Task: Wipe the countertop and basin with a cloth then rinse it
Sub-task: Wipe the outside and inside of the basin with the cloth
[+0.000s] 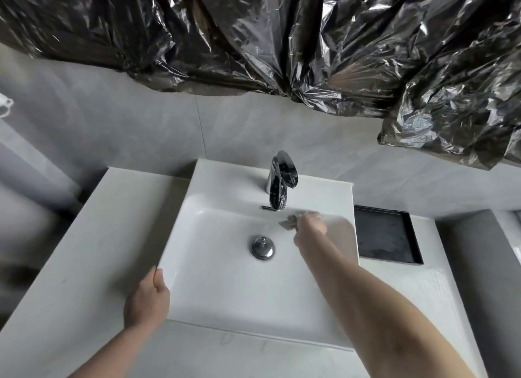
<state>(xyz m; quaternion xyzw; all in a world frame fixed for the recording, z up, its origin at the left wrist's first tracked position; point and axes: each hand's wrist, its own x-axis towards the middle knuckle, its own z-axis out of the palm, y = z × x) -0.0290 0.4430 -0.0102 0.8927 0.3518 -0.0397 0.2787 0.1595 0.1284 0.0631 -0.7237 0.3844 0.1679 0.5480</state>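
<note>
My right hand (310,226), centre-right of frame, fingers closed on the cloth (290,222), pressing it to the basin (225,279) back wall below the faucet (280,184). My left hand (150,296), lower left, clasps basin's front corner w/ thumb over rim, prob. to brace me while wiping. No water visible; rinse not yet done.

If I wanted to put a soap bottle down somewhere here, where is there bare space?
The countertop left of the basin is bare, from the wall to the left hand. Right of the basin, a dark recessed tray takes the back; the strip before it is free. Inside the basin, the right hand and cloth crowd the faucet.
</note>
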